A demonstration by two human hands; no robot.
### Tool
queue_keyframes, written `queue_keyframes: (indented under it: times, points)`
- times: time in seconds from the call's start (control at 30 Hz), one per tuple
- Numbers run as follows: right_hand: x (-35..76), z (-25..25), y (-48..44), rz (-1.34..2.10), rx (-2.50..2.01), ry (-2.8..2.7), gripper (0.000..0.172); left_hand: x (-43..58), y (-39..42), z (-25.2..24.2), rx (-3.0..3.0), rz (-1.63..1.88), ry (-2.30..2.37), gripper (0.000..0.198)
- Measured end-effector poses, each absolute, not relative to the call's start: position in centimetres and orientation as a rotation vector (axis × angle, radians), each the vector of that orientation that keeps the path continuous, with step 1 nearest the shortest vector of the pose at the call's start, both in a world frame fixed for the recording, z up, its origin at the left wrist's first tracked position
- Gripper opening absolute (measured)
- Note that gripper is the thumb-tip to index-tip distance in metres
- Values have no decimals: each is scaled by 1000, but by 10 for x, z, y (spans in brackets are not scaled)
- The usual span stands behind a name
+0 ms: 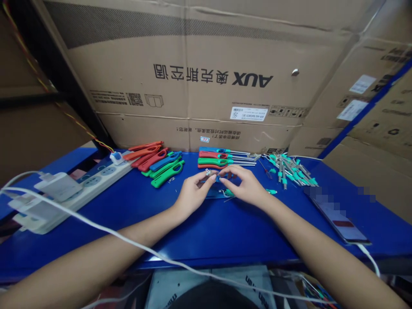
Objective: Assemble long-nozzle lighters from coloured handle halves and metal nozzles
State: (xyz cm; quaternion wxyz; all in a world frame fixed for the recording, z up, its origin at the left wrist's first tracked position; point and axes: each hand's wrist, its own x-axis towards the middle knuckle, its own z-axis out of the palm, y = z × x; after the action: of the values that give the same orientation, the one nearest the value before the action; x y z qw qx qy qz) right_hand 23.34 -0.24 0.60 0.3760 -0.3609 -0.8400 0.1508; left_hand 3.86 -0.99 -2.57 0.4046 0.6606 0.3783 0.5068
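My left hand (193, 191) is closed in a pinch around a small whitish metallic part (209, 173) whose exact kind I cannot make out. Close beside it, my right hand (243, 184) has thumb and forefinger pinched at a small blue piece (218, 177), mostly covered by the fingers. Below the fingertips, a teal-and-metal lighter part with thin wires (228, 193) lies over a blue handle piece. Just beyond my hands rest several long-nosed lighters (214, 162) in blue, red, green and orange, with metal tubes pointing right.
Coloured lighter handles (167, 169) are piled at the left, near a white power strip (96, 182) with chargers. Metal tubes with teal ends (291, 169) lie heaped at the right. A phone (337, 219) is plugged in. A white cable (128, 238) crosses in front; cardboard (199, 98) walls the back.
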Motion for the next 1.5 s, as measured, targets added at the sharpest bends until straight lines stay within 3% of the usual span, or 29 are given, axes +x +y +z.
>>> queue_keyframes:
  times: [0.13, 0.37, 0.63, 0.77, 0.93, 1.17, 1.37, 1.5]
  points:
    - [244, 2, 2, 390, -907, -2145, 11, 33, -5, -28, 1867, 1249, 1045, 28]
    - [245, -1, 2, 785, -1047, -2012, 29, 30, -7, -28, 2181, 1151, 998, 19]
    - [242, 1, -2, 751, -1028, -2105, 26, 30, -9, -30, 2298, 1107, 966, 16]
    - [247, 2, 1, 758, -1145, -2063, 34, 31, -9, -28, 2228, 1115, 1034, 19]
    - [256, 7, -1, 708, -1069, -2377, 13, 32, -5, -31, 2003, 1080, 1159, 31]
    - [260, 3, 0, 726, -949, -2588, 7, 32, -4, -30, 1886, 1056, 1185, 37]
    - [259, -1, 4, 826, -974, -2442, 6, 33, -4, -32, 1919, 1069, 1130, 36]
    - [260, 0, 3, 1181, -1100, -2218, 17, 33, -3, -33, 1939, 1059, 1126, 36]
